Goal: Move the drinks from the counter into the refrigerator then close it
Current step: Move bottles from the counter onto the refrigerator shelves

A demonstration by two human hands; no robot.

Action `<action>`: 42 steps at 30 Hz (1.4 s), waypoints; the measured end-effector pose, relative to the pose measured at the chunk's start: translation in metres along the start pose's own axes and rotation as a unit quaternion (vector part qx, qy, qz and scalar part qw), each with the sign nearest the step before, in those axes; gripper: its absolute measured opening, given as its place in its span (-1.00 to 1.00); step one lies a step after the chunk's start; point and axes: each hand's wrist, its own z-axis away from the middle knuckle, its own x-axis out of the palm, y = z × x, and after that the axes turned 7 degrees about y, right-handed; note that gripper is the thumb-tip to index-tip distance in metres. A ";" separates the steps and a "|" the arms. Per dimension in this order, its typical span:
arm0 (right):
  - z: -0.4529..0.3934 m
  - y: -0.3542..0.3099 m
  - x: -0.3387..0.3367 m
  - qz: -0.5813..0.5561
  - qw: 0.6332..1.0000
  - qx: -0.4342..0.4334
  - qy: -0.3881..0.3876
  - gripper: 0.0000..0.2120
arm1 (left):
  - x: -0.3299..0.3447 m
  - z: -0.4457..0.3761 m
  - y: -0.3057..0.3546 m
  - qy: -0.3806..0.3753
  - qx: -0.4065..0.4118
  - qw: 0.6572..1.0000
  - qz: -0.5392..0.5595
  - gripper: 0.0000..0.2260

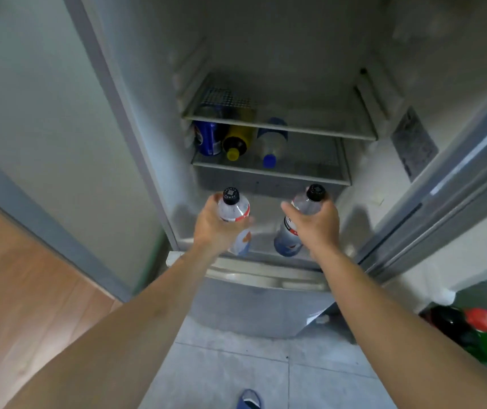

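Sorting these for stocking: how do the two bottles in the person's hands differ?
The left hand grips a bottle whose lower label shows orange; the right hand grips a bottle whose lower label shows dark blue. The left bottle leans right, the right one left. Both are clear with black caps.

Both forearms were bare to the elbow, no sleeves, watch or rings visible; a blue slipper [249,399] showed at six o'clock.
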 end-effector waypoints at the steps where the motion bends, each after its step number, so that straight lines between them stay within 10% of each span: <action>1: -0.008 -0.001 0.005 -0.004 1.000 0.000 0.008 -0.50 | 0.005 -0.008 0.002 -0.004 0.004 1.000 0.004 -0.41; 10: -0.028 0.008 0.022 0.050 0.998 -0.028 -0.036 -0.67 | 0.020 -0.051 -0.007 -0.050 0.003 0.998 -0.024 -0.35; 14: -0.017 0.000 0.014 0.150 0.985 -0.068 -0.049 -0.65 | -0.004 -0.057 -0.011 -0.043 -0.050 0.997 0.029 -0.64; 21: 0.059 0.016 -0.011 -0.014 0.989 0.109 0.102 -0.76 | -0.038 -0.016 -0.059 -0.040 -0.211 0.944 0.249 -0.75; 29: 0.107 0.040 -0.016 -0.286 0.851 0.437 0.054 -0.71 | -0.034 0.030 -0.095 -0.204 -0.354 0.852 0.326 -0.62; 35: 0.105 0.035 -0.017 -0.450 0.756 0.475 0.011 -0.79 | -0.027 0.037 -0.070 -0.240 -0.383 0.809 0.376 -0.73; 42: 0.067 0.020 -0.037 -0.380 0.863 0.333 0.006 -0.80 | 0.030 0.037 0.015 -0.287 -0.294 0.811 0.417 -0.57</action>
